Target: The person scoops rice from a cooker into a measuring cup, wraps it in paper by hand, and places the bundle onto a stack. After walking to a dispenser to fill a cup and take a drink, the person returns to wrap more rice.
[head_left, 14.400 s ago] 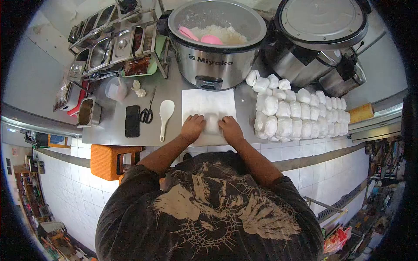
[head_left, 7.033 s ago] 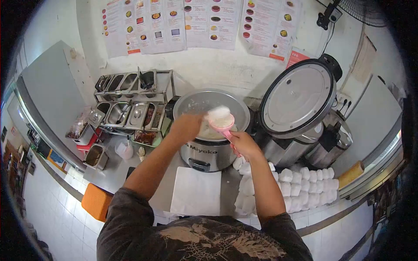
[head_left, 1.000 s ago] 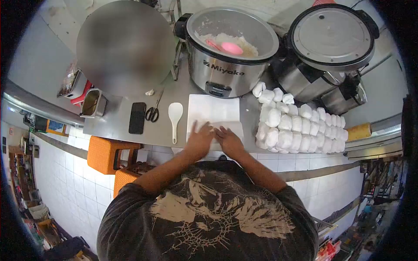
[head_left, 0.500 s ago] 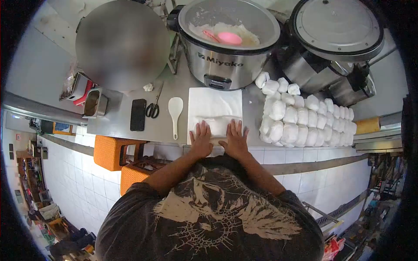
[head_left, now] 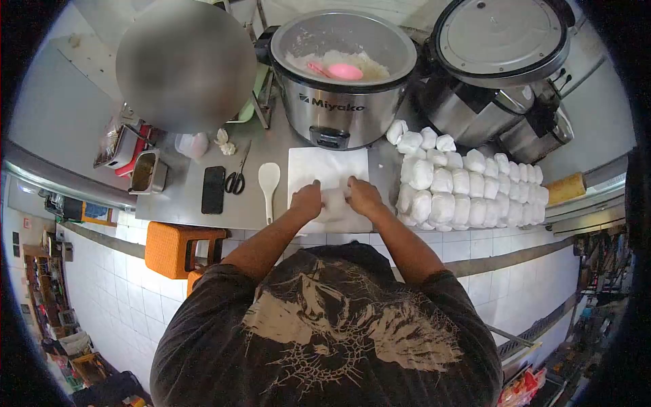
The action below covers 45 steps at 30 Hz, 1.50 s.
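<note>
A stack of white wrapping paper lies on the steel table in front of me. On its near half is a partly wrapped, whitish bundle, whose contents I cannot make out. My left hand is closed at the bundle's left side, its fingers curled on the paper. At the right side my right hand is closed in the same way, thumb and fingers at the paper's edge. The undersides of both hands are hidden.
Beyond the paper stands a large rice cooker of rice with a pink scoop. Many white wrapped packets are piled right. A white rice paddle, scissors and phone lie left. An orange stool stands below.
My hands have gone from flat, spread fingers over the bundle to curled fingers at its two sides. The view has shifted slightly.
</note>
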Each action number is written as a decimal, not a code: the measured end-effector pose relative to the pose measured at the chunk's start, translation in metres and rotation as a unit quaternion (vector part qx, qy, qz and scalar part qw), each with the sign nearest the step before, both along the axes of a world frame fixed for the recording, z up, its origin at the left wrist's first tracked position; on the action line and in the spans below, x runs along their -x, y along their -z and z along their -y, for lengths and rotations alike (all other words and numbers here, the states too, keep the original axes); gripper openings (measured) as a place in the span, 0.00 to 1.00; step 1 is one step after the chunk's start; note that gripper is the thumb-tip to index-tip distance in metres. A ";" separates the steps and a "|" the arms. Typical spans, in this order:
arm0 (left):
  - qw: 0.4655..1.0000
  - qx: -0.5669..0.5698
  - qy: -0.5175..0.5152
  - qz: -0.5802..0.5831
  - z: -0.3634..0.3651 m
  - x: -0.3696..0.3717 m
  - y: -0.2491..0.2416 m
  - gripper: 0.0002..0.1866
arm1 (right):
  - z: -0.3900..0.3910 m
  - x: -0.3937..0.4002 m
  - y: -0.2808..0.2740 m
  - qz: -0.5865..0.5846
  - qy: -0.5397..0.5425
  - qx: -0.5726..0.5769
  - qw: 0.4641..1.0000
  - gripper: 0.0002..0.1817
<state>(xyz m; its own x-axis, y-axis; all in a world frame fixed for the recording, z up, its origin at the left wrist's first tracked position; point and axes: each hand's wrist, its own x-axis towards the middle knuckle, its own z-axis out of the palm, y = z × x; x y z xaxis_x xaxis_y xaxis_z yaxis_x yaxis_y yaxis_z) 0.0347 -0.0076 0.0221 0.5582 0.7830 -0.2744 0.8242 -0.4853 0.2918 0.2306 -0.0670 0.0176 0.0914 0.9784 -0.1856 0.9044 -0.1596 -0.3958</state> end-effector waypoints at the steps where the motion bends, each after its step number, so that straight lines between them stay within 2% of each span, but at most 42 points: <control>1: 1.000 -0.011 0.007 0.004 0.001 0.002 0.007 0.12 | 0.002 0.000 0.002 -0.003 -0.025 -0.020 0.999 0.07; 5: 0.998 -0.038 -0.019 0.043 0.019 0.004 0.002 0.09 | 0.021 0.000 0.008 0.026 -0.113 -0.117 0.986 0.06; 9: 0.989 -0.107 0.059 0.083 0.048 0.018 0.014 0.14 | 0.045 0.000 0.025 0.046 -0.172 -0.178 0.968 0.09; 12: 0.976 -0.098 0.110 0.160 0.058 0.040 0.030 0.17 | 0.055 -0.005 0.045 -0.094 -0.107 -0.124 0.982 0.12; 15: 0.969 -0.083 0.149 0.179 0.060 0.054 0.011 0.20 | 0.074 -0.014 0.008 -0.065 -0.208 -0.215 0.952 0.15; 17: 0.967 -0.089 0.187 0.151 0.051 0.058 0.012 0.19 | 0.077 -0.016 0.009 -0.078 -0.204 -0.198 0.956 0.14; 20: 0.951 -0.123 0.211 0.189 0.037 0.058 0.032 0.14 | 0.070 -0.020 0.020 -0.108 -0.203 -0.203 0.952 0.12; 21: 0.960 -0.086 0.191 0.187 0.032 0.054 0.029 0.12 | 0.065 -0.020 0.020 -0.122 -0.204 -0.210 0.949 0.11; 23: 0.972 -0.011 0.151 0.179 0.022 0.048 0.023 0.10 | 0.055 -0.020 0.021 -0.128 -0.163 -0.146 0.967 0.08; 26: 0.970 0.103 0.075 0.205 0.004 0.038 0.022 0.11 | 0.033 -0.015 0.016 -0.134 -0.143 -0.052 0.979 0.05; 29: 0.982 0.130 -0.012 0.140 0.000 0.027 0.018 0.12 | 0.025 -0.022 0.010 -0.163 -0.174 -0.016 0.971 0.05; 31: 0.991 0.068 -0.018 0.117 0.003 0.018 0.027 0.13 | 0.027 -0.029 0.011 -0.194 -0.205 0.003 0.959 0.07; 34: 0.992 0.023 -0.016 0.126 0.009 0.018 0.048 0.14 | 0.056 -0.016 0.021 -0.120 -0.225 -0.190 0.948 0.09; 38: 0.988 -0.001 0.011 0.156 0.012 0.019 0.061 0.15 | 0.071 -0.008 0.042 -0.121 -0.171 -0.290 0.934 0.09; 41: 0.989 0.003 -0.044 0.143 0.023 0.013 0.035 0.15 | 0.056 -0.005 0.037 -0.165 -0.122 -0.195 0.959 0.09; 44: 0.988 0.004 -0.033 0.152 0.026 0.008 0.024 0.12 | 0.041 -0.006 -0.002 -0.296 0.049 0.025 0.954 0.09; 45: 0.986 0.018 -0.021 0.164 0.025 0.006 0.024 0.12 | 0.038 -0.006 0.002 -0.228 0.000 -0.024 0.973 0.09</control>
